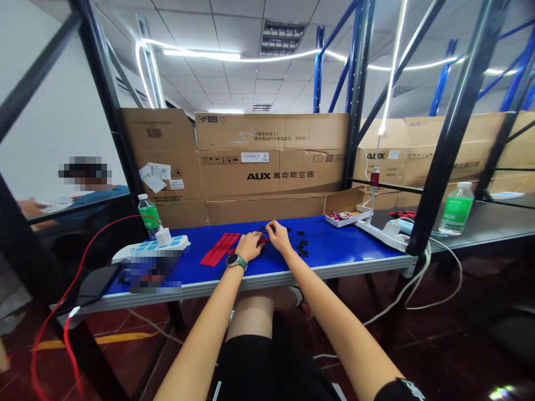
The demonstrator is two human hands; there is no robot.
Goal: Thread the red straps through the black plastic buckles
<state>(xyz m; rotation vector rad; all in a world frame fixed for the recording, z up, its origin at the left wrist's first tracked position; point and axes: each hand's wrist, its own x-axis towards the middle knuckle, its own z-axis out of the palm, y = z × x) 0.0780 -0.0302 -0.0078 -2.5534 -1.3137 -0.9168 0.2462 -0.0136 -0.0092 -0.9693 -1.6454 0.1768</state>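
My left hand [249, 246], with a round watch on its wrist, lies low over the blue tabletop [334, 245], its fingers closed on a red fabric strip [263, 241]. Right beside it, my right hand [279, 236] is bent in a pinch at the strip's far side; whatever is between its fingertips is too small to make out. Several flat red strips [220, 249] lie side by side to the left of my hands. Small black pieces [302, 248], perhaps plastic, are grouped to the right of my right hand, and another black piece [301, 233] sits farther back.
A white power strip [179, 243] and a green-labelled bottle [149, 216] stand at the left. An open white box [348, 216] with small packets is at the back right, near another power strip [382, 236]. Cardboard [271, 184] walls the back. A person [100, 189] sits at far left.
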